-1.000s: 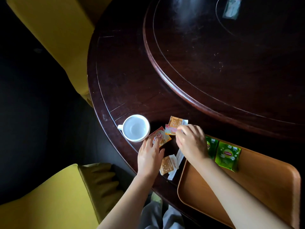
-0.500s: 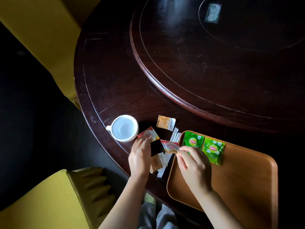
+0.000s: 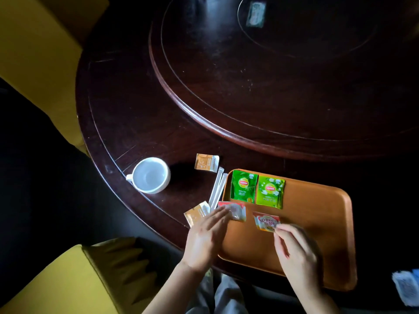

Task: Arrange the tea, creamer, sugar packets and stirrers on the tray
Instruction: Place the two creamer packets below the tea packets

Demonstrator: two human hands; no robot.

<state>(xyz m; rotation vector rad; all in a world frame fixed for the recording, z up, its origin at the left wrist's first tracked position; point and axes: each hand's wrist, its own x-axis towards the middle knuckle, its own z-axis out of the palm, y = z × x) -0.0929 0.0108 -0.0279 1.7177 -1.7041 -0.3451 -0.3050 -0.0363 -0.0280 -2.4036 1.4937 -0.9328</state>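
Note:
Two green tea packets (image 3: 244,186) (image 3: 270,192) lie side by side at the far left of the orange tray (image 3: 322,223). My right hand (image 3: 294,248) pinches a red-and-white creamer packet (image 3: 265,220) over the tray, below the tea. My left hand (image 3: 207,236) holds a second creamer packet (image 3: 237,211) at the tray's left rim; it looks blurred. Two paper-wrapped stirrers (image 3: 218,189) lie on the table just left of the tray. One orange sugar packet (image 3: 206,162) lies beyond them, another (image 3: 196,213) partly under my left fingers.
A white cup (image 3: 150,175) stands on the dark round table (image 3: 136,109), left of the packets. A raised turntable (image 3: 272,75) fills the table's middle, with a small packet (image 3: 255,14) far back. Yellow chairs (image 3: 74,279) stand at left. A blue-white cloth (image 3: 405,288) lies at the lower right.
Both hands have carried the creamer packets rightward from the table onto the tray. The stirrers, earlier partly covered, now lie in full view.

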